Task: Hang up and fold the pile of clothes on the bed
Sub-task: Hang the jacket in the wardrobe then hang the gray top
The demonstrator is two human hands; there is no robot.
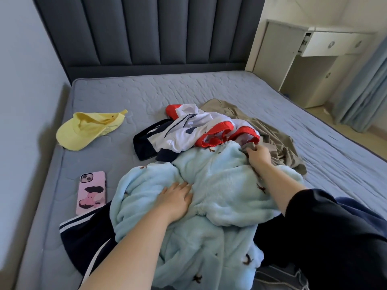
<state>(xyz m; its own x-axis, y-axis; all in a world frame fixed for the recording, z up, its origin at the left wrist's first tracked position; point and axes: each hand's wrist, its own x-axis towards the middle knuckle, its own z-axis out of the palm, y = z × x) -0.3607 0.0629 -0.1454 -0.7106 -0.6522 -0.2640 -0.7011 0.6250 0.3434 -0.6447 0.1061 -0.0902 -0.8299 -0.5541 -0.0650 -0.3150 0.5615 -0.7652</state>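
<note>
mattress point(146, 95): blue fleece point(219, 185) mid-bed, nearest camera, top of heap. khaki garment point(272, 139) at its 1 o'clock, white-red jacket point(188, 130) at 12, yellow cap point(88, 130) at 10, phone point(91, 192) at 9. left hand point(176, 198) flat on fleece, fingers straight. right hand point(258, 154) pinching khaki edge.

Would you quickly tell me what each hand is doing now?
Left hand: open, flat on blue fleece.
Right hand: gripping the khaki garment.
</note>
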